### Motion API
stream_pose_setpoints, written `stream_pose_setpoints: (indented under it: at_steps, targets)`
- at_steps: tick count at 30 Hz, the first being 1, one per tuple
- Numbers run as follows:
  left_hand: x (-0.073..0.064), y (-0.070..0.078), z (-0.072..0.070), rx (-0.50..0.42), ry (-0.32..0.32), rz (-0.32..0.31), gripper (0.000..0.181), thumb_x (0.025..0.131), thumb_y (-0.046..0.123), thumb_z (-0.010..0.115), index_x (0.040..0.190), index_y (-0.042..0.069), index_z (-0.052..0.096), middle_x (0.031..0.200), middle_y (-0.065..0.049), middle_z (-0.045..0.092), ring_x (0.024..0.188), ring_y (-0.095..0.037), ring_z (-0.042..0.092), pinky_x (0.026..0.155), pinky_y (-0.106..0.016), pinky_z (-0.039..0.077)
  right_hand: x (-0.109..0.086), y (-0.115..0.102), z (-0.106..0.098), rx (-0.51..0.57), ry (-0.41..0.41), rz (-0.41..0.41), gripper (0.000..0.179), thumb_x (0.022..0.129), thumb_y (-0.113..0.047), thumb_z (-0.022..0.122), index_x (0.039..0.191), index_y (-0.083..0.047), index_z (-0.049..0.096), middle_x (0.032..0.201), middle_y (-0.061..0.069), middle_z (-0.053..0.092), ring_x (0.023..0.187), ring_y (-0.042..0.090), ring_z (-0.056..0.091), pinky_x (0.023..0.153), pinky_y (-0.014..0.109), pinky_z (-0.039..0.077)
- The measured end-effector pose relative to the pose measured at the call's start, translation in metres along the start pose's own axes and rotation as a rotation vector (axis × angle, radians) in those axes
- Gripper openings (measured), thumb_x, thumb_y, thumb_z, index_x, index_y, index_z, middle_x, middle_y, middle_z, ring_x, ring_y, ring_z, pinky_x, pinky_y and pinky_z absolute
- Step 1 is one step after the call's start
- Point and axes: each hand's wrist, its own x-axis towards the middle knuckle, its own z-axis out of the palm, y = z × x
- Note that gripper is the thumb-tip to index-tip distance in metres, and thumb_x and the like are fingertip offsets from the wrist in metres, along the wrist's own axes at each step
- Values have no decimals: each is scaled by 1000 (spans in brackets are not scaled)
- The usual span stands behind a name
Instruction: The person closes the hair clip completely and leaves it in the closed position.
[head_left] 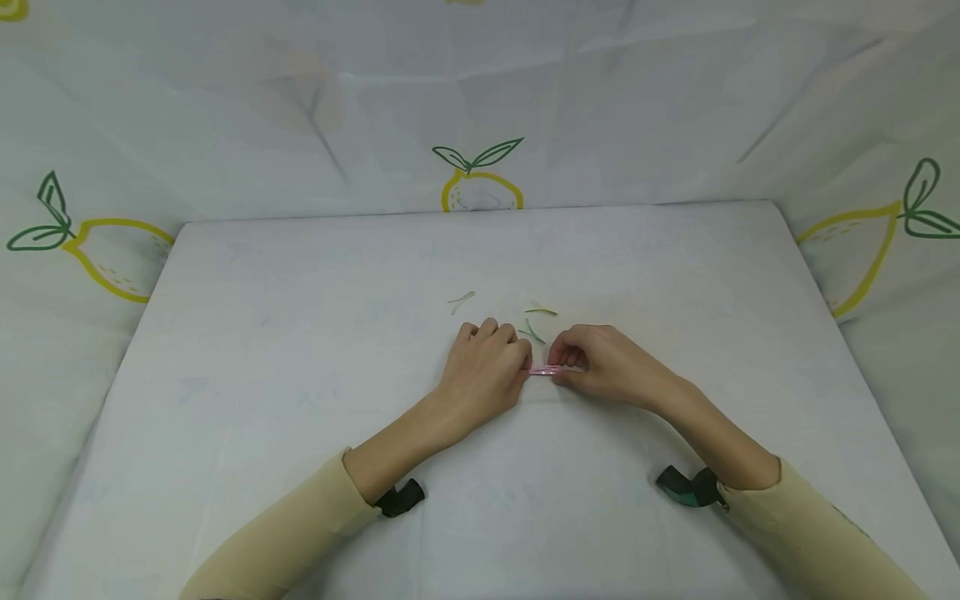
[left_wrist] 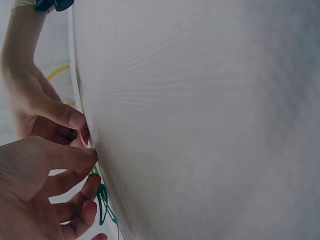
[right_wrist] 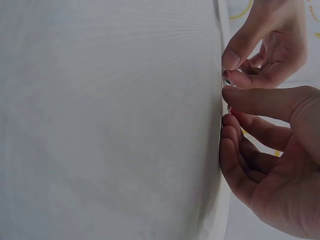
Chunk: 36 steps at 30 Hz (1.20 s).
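Observation:
A small pink hair clip lies low over the white table between both hands in the head view. My left hand pinches its left end between thumb and forefinger. At the right end, my right hand pinches it the same way, its other fingers curled. Just beyond the hands lies a green hair clip, its two parts spread apart; the left wrist view shows a teal clip past the left fingers. In both wrist views, fingers hide most of the pink clip.
Farther back on the table are a yellow-green clip and a pale clip with spread parts. White cloth walls with lemon drawings border the back and sides. Dark wrist devices sit by the sleeves.

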Motion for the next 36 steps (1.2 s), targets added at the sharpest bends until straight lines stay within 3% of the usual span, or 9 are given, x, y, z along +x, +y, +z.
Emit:
stream_pose_setpoints:
  at_steps: [36]
  targets:
    - [-1, 0, -2, -14, -27, -6, 7, 96, 27, 82, 94, 25, 76, 96, 4, 72, 95, -20, 63, 93, -41, 49, -1, -1, 0, 6, -6, 8, 14, 90, -2, 81, 98, -11, 77, 90, -2, 73, 84, 11, 64, 81, 30, 56]
